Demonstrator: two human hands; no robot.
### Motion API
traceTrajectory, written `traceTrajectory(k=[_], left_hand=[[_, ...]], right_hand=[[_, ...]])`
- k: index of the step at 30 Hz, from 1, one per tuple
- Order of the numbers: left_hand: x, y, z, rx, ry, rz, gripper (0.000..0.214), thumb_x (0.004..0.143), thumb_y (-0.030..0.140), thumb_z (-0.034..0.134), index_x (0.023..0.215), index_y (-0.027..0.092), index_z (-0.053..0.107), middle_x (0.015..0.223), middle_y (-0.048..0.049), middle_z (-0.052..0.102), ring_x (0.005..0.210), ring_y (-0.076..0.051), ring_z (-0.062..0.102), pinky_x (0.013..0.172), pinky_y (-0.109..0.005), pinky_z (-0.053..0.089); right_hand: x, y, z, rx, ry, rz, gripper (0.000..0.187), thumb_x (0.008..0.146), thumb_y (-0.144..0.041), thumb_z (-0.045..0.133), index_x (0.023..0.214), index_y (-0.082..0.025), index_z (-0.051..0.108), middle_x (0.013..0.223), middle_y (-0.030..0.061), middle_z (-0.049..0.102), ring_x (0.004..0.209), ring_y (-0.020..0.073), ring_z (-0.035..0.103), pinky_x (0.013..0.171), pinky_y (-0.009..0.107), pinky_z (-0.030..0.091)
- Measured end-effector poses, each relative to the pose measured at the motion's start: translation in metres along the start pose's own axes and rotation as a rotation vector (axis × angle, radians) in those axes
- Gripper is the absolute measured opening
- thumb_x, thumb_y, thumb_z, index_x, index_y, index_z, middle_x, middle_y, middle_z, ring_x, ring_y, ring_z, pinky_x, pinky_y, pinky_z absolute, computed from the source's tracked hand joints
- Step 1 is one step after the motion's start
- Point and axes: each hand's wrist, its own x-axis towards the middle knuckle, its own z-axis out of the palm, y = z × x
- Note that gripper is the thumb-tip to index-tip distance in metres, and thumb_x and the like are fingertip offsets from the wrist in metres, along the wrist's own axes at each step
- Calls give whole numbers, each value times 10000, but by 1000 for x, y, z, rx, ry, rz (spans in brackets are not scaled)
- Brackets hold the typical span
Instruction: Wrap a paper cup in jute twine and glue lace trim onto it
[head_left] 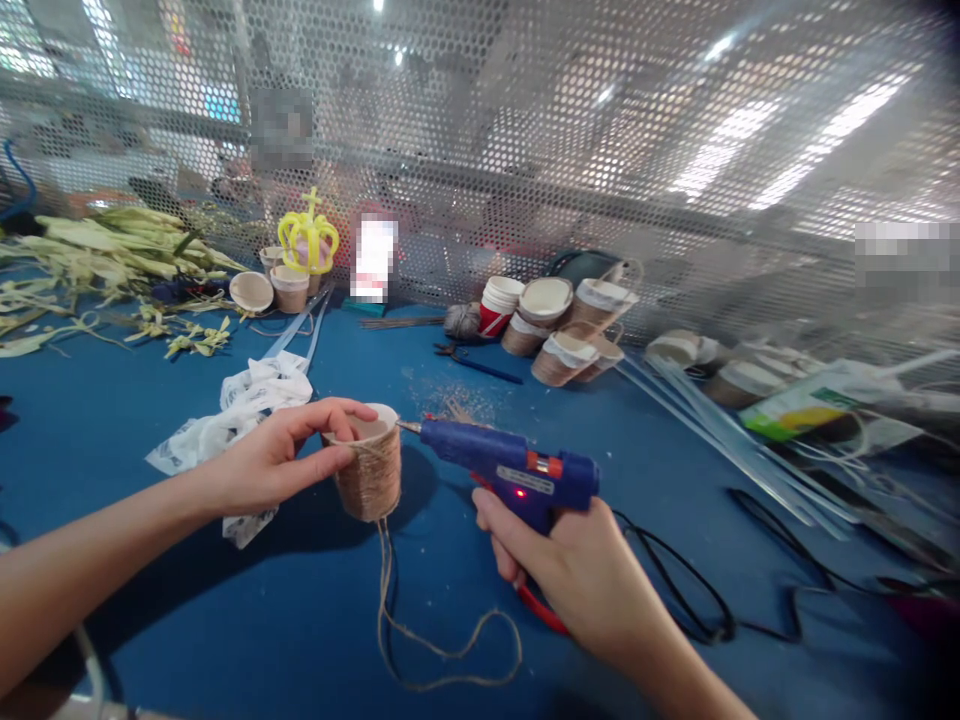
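Twine [385, 580]: thin, brown and fibrous; it hangs from the cup's bottom and makes a loose loop at lower centre of the frame.
Right hand [559, 555]: closed around the grip of the glue gun [517, 465], right of centre; blue smooth plastic, red light lit, metal nozzle at the cup's rim; I cannot tell if they touch.
Left hand [300, 450]: grasping the rim, thumb outside, fingertips inside.
Cup [371, 475]: at centre-left, slightly tapered, wrapped in rough twine, pale within.
Table [315, 610]: flat, blue, with small crumbs near the middle.
White plastic [262, 395]: thin and crumpled, behind the left hand.
Clear sticks [712, 440]: long, translucent, at right.
More cups [555, 310]: clustered at upper centre-right, several twine-wrapped.
Dried leaves [112, 245]: pale, stringy heap, upper left.
Yellow crown [307, 240]: openwork, near the leaves.
Screen [525, 130]: grey, perforated with round holes, across the top; bright lights show blurred in the room.
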Motion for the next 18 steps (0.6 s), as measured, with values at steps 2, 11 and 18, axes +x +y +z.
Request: traceTrajectory(k=[2,11,18], left_hand=[[0,0,0,2,0,-7,155,866,261,455,738,173,461,1217,-137,549,1102,-241,532,910,-381,422],[1,0,0,-10,-2,-21,133,862,245,459,746,180,468,1221,-111,553,1104,-222,532,901,-352,428],[0,0,0,-17,-5,-14,134,865,232,453,743,177,467,1216,-118,552,1113,-223,526,906,-355,422]], right_hand=[[3,4,0,-13,-10,-1,411,767,-360,492,386,-211,453,359,-8,498,369,113,492,430,229,442],[10,10,-2,26,-75,39,367,748,-349,513,411,-208,475,337,-20,491,346,106,490,409,220,444],[6,6,-2,8,-50,40,375,760,-360,501,417,-212,463,361,-15,491,366,104,492,421,219,447]])
